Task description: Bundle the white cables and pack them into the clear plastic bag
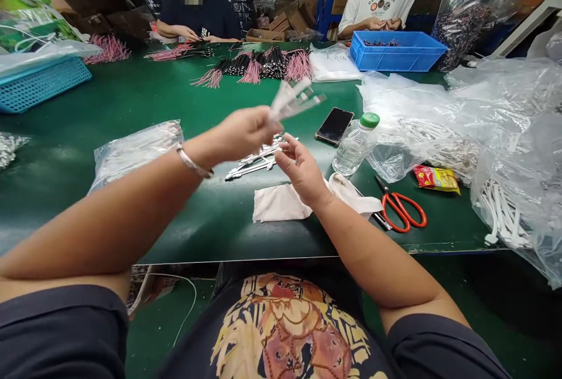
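My left hand (252, 128) is closed around a bunch of short white cables (295, 99) with flat ends, blurred by motion, which fan out to the upper right. Just below and to its right, my right hand (302, 171) has its fingers apart and slightly curled, with nothing in them. A small pile of white cables (259, 162) lies on the green table under both hands. Beneath my right hand is a strip of off-white cloth (278, 203), partly hidden by the wrist.
Right of my hands are a phone (335, 125), a water bottle (353, 147), orange-handled scissors (401, 212) and bags of white cables (504, 212). A filled plastic bag (138, 147) lies left. Pink-and-black wire bundles (263, 65) and a blue bin (395, 54) stand before two people opposite.
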Tool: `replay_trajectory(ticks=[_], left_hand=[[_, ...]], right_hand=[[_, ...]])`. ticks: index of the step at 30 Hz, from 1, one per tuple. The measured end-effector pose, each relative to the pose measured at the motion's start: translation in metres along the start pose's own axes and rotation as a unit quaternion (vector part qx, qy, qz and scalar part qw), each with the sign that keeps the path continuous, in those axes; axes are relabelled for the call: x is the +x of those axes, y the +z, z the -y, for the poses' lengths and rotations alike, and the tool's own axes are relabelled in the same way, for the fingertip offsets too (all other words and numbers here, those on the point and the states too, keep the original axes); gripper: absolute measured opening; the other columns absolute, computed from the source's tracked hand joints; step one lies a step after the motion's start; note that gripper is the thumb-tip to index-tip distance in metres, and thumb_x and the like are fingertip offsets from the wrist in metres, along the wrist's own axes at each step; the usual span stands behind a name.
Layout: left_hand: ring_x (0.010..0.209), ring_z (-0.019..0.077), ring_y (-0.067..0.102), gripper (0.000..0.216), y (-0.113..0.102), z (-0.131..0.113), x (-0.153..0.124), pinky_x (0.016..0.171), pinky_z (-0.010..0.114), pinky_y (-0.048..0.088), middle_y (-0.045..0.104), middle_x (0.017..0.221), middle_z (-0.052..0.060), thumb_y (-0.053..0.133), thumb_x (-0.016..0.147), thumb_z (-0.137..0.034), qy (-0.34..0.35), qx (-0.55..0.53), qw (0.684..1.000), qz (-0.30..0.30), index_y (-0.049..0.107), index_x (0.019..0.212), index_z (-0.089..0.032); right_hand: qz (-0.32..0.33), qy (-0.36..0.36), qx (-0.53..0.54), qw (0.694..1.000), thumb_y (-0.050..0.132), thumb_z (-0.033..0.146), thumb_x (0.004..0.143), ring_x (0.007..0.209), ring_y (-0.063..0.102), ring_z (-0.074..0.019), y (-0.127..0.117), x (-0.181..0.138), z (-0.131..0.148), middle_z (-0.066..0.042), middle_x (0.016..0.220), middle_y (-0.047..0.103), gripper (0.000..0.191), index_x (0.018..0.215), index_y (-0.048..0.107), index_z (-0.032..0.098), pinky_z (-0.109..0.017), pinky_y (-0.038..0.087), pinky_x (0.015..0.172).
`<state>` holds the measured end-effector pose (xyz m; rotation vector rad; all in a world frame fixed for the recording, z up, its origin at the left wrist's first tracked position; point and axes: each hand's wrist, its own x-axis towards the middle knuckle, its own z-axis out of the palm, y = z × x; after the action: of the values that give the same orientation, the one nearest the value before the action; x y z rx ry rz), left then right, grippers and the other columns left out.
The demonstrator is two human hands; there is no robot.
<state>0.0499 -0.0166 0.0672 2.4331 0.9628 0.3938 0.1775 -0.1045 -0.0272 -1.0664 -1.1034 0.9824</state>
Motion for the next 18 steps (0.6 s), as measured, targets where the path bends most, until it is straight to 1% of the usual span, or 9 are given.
replay_trajectory(ticks=[2,4,6,8,10,12,14,16,18], left_hand=[[0.066,0.0127,0.052,0.018,0.023,-0.01,-0.018,0.059,0.024,0.039,0.06,0.075,0.003,0.051,0.081,-0.03,0.06,-0.074,0.989,0.115,0.061,0.085,-0.016],[0.065,0.0126,0.053,0.016,0.047,-0.007,-0.029,0.059,0.024,0.04,0.058,0.07,0.002,0.055,0.08,-0.03,0.046,-0.174,0.971,0.156,0.061,0.077,-0.015],[0.067,0.0122,0.054,0.022,0.066,0.003,-0.034,0.063,0.025,0.041,0.059,0.071,0.002,0.057,0.081,-0.037,-0.01,-0.322,0.934,0.156,0.061,0.077,-0.015],[0.072,0.0128,0.056,0.029,0.08,0.012,-0.036,0.069,0.025,0.044,0.062,0.08,0.003,0.06,0.08,-0.043,-0.089,-0.481,0.861,0.139,0.062,0.086,-0.015],[0.079,0.0149,0.059,0.038,0.086,0.015,-0.039,0.076,0.028,0.046,0.063,0.088,0.006,0.06,0.078,-0.051,-0.182,-0.607,0.767,0.104,0.06,0.095,-0.016],[0.086,0.0181,0.061,0.048,0.09,0.012,-0.043,0.083,0.034,0.046,0.064,0.094,0.009,0.053,0.079,-0.059,-0.253,-0.69,0.673,0.084,0.057,0.1,-0.016],[0.088,0.0205,0.062,0.054,0.093,0.007,-0.045,0.086,0.037,0.046,0.064,0.095,0.012,0.041,0.083,-0.064,-0.276,-0.744,0.601,0.093,0.055,0.103,-0.015],[0.084,0.0209,0.063,0.058,0.097,0.005,-0.046,0.084,0.037,0.047,0.065,0.091,0.014,0.03,0.088,-0.061,-0.264,-0.775,0.562,0.114,0.056,0.103,-0.012],[0.076,0.0199,0.063,0.057,0.103,0.006,-0.046,0.077,0.034,0.05,0.065,0.082,0.013,0.024,0.091,-0.055,-0.25,-0.788,0.552,0.108,0.058,0.096,-0.01]], right_hand=[[0.053,0.022,0.06,0.997,0.069,0.051,0.07,0.101,0.057,-0.018,-0.002,0.0,0.002,-0.006,0.12,0.059,0.069,0.13,0.05,0.023,-0.027,0.049,0.081],[0.09,0.069,0.092,0.989,0.065,0.056,0.071,0.089,0.061,-0.0182,-0.002,-0.001,0.002,-0.005,0.109,0.064,0.057,0.119,0.06,0.024,-0.029,0.051,0.072],[0.08,0.107,0.122,0.984,0.057,0.06,0.076,0.082,0.062,-0.0177,-0.002,0.0,0.001,-0.005,0.101,0.067,0.048,0.103,0.068,0.022,-0.03,0.052,0.068],[0.027,0.09,0.168,0.981,0.052,0.06,0.079,0.087,0.063,-0.0178,-0.003,0.004,0.001,-0.005,0.1,0.068,0.045,0.085,0.07,0.019,-0.032,0.052,0.074],[-0.043,0.034,0.214,0.975,0.051,0.059,0.081,0.093,0.063,-0.0172,-0.006,0.01,0.004,-0.005,0.094,0.069,0.045,0.069,0.066,0.018,-0.032,0.049,0.085],[-0.099,-0.006,0.236,0.967,0.048,0.059,0.083,0.089,0.064,-0.0163,-0.008,0.013,0.009,-0.004,0.079,0.069,0.047,0.063,0.063,0.018,-0.034,0.048,0.088],[-0.123,-0.019,0.225,0.966,0.045,0.059,0.085,0.079,0.065,-0.0152,-0.007,0.011,0.013,-0.003,0.07,0.067,0.049,0.063,0.062,0.019,-0.035,0.049,0.086],[-0.121,-0.021,0.185,0.975,0.048,0.056,0.085,0.074,0.063,-0.0143,-0.003,0.005,0.015,-0.003,0.069,0.066,0.046,0.064,0.063,0.018,-0.035,0.049,0.083],[-0.104,-0.029,0.124,0.986,0.057,0.05,0.081,0.072,0.062,-0.0137,0.002,-0.001,0.012,-0.001,0.07,0.065,0.036,0.067,0.063,0.018,-0.033,0.05,0.081]])
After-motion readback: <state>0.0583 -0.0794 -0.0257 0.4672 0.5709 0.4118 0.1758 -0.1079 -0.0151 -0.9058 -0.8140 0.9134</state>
